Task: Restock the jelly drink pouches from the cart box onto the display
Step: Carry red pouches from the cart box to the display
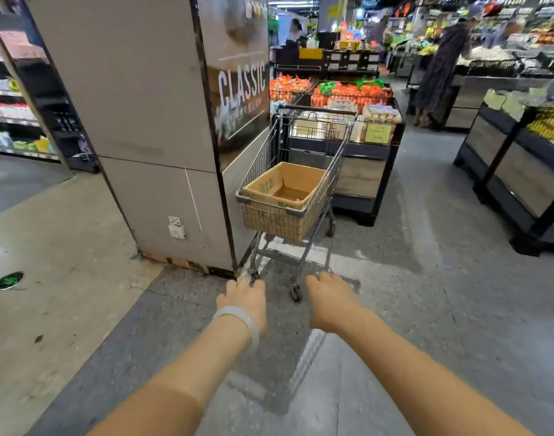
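Note:
A grey wire shopping cart [341, 158] stands ahead of me beside a grey pillar. An open brown cardboard box [271, 187] sits in its basket, and the part of the box's inside that shows holds no pouches. My left hand [245, 298], with a pale bangle on its wrist, and my right hand [329, 299] reach forward over the floor, short of the cart and touching nothing. Both hands hold nothing and their fingers point away from me. No jelly drink pouches can be made out.
The pillar [150, 127] with a "CLASSIC" poster is at the cart's left. Behind the cart is a black display stand [373, 158] with egg cartons and orange packs. Another dark stand [518, 171] is at the right. A person [442, 67] stands at a far counter.

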`<state>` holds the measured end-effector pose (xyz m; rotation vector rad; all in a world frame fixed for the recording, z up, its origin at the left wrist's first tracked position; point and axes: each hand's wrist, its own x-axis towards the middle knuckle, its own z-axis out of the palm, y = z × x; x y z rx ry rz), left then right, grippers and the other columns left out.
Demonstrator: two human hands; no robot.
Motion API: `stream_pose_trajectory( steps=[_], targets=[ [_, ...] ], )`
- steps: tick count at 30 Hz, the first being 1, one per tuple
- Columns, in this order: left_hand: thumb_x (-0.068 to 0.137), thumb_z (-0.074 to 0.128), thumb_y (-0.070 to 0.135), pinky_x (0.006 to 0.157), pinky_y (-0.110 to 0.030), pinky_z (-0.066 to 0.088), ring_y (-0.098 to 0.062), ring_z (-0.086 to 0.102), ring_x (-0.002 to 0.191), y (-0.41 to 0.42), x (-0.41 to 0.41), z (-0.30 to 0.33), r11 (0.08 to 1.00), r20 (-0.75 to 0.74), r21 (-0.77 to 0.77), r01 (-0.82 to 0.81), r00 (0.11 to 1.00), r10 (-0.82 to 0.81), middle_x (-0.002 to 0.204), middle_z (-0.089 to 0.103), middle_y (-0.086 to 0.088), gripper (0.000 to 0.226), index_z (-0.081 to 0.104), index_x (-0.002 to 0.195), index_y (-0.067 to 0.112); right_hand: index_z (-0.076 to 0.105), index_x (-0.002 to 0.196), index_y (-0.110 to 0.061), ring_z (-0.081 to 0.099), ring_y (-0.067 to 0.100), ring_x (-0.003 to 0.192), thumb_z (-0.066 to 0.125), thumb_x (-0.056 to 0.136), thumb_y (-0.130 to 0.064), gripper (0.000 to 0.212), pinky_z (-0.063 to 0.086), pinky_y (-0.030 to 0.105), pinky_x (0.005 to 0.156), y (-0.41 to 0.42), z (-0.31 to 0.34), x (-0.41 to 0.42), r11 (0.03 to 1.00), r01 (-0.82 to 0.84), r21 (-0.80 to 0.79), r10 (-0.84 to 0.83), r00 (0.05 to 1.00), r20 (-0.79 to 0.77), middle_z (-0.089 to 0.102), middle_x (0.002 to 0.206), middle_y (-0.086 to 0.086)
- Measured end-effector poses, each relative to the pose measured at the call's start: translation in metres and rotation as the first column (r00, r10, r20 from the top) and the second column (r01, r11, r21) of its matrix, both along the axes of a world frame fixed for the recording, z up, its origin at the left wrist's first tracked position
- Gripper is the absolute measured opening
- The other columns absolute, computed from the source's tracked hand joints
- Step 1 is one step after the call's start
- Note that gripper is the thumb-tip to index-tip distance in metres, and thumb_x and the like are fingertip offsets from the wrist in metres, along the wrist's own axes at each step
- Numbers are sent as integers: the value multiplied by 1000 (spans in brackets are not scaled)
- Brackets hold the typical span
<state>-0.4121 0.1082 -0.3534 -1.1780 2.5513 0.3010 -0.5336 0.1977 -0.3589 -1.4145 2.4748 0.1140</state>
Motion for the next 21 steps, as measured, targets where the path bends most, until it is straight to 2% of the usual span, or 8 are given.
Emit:
stream_pose_trajectory(
  steps=[6, 9, 12, 17, 21],
  targets=[
    [82, 70, 28, 102, -45, 35, -35, 24, 134, -119, -91, 12, 999, -5, -25, -36, 999, 35, 144, 25, -13, 74, 27, 140, 16, 41, 124, -11, 39, 34, 121, 62, 86, -12, 44, 43, 44, 96, -122, 8, -93, 999, -34, -35, 34, 999, 17, 43, 128, 15],
    [81, 70, 28, 100, -45, 38, -35, 27, 130, -176, -132, 5, 999, 7, -21, -38, 999, 38, 140, 28, -13, 65, 32, 133, 16, 41, 122, -11, 39, 34, 119, 61, 87, -13, 41, 42, 43, 94, -180, -1, -130, 999, -54, -10, 54, 998, 41, 42, 127, 15],
    [81, 69, 29, 100, -44, 38, -34, 30, 128, -240, -177, -4, 1000, 9, -25, -12, 1000, 13, 136, 31, -12, 62, 34, 130, 15, 41, 125, -10, 41, 34, 119, 64, 84, -16, 47, 43, 42, 94, -242, -10, -174, 999, -44, -18, 44, 999, 25, 43, 127, 14],
    [80, 69, 33, 103, -45, 36, -33, 27, 132, -352, -264, -16, 998, -11, -11, 64, 998, -65, 142, 28, -12, 72, 29, 138, 17, 38, 133, -11, 40, 33, 123, 66, 83, -18, 58, 42, 43, 96, -346, -23, -255, 999, 41, 1, -41, 998, 41, 42, 132, 13],
    [80, 70, 32, 100, -43, 38, -32, 32, 128, -432, -336, -18, 991, -17, -31, 132, 991, -132, 138, 34, -12, 65, 36, 132, 16, 37, 136, -15, 40, 31, 124, 64, 84, -17, 58, 43, 41, 96, -416, -31, -324, 992, 126, -1, -126, 991, 48, 40, 137, 11]
  ],
)
